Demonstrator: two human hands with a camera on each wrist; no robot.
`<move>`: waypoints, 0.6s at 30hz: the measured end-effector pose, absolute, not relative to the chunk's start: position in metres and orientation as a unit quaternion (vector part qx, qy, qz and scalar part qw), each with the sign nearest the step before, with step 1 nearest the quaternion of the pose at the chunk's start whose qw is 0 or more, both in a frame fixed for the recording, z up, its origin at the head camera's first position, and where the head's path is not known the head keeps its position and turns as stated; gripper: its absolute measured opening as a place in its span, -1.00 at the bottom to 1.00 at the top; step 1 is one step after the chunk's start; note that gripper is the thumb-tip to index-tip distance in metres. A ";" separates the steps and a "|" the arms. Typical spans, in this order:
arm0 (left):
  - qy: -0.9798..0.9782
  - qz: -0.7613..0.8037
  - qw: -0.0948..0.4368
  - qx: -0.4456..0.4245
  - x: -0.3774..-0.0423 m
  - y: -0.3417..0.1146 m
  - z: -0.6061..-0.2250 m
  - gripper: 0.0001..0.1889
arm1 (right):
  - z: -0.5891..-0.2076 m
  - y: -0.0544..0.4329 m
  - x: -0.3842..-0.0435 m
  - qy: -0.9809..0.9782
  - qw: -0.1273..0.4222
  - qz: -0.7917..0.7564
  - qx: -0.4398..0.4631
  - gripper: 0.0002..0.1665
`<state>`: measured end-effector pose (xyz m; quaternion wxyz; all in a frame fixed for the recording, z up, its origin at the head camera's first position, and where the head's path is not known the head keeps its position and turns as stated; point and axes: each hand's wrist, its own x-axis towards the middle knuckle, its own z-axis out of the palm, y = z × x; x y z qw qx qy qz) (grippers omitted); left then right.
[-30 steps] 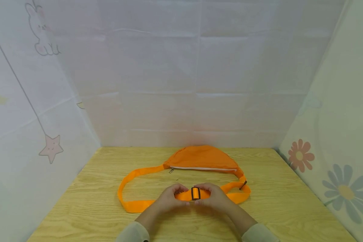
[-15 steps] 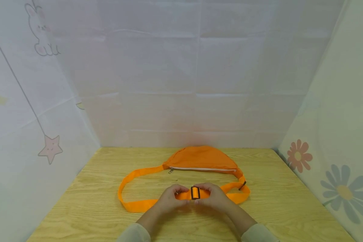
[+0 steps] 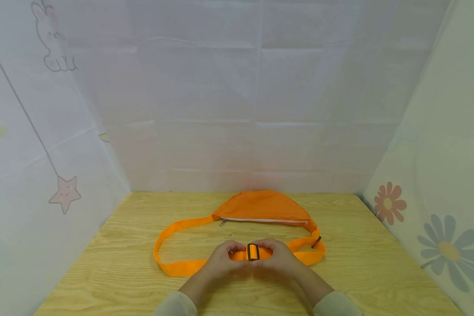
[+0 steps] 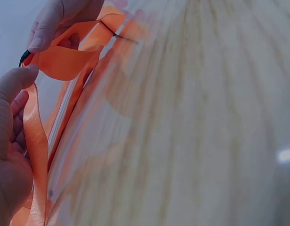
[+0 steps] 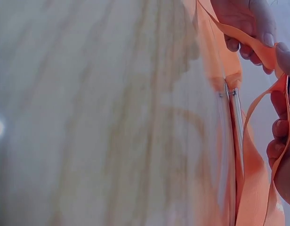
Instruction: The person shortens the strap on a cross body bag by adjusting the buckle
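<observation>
An orange waist bag [image 3: 266,205] lies at the back of the table, its white zipper facing me. Its bright orange strap [image 3: 181,268] loops forward on both sides. In front of the bag, my left hand [image 3: 221,260] pinches the strap between thumb and fingers, just left of a black slide buckle [image 3: 253,252]. My right hand [image 3: 278,259] grips the strap at the buckle's right side, fingertips touching its frame. In the left wrist view, a slack fold of strap [image 4: 65,63] hangs beside the buckle. The right wrist view shows both hands close together, the buckle mostly hidden.
The wooden table [image 3: 114,263] meets a pale cloth backdrop [image 3: 237,109] behind and at both sides. A second black fitting [image 3: 317,242] sits on the strap at the bag's right end. A metal zipper pull [image 3: 223,223] hangs at the bag's left end.
The buckle has shifted slightly left, closer to my left fingertips, with my right hand moving a little the same way. The bag stays in place.
</observation>
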<state>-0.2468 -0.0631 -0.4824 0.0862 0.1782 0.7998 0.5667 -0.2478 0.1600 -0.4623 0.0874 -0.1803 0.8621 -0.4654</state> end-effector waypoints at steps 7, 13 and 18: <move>0.769 0.599 0.126 0.185 -0.252 -0.069 -0.485 -0.64 | -0.463 0.162 -0.247 0.855 0.091 -0.477 -0.184 -0.35; 0.744 0.622 0.173 0.173 -0.257 -0.075 -0.488 -0.66 | -0.464 0.160 -0.246 0.858 0.093 -0.471 -0.185 -0.35; 0.699 0.671 0.200 0.144 -0.258 -0.073 -0.488 -0.72 | -0.461 0.158 -0.244 0.862 0.094 -0.463 -0.185 -0.37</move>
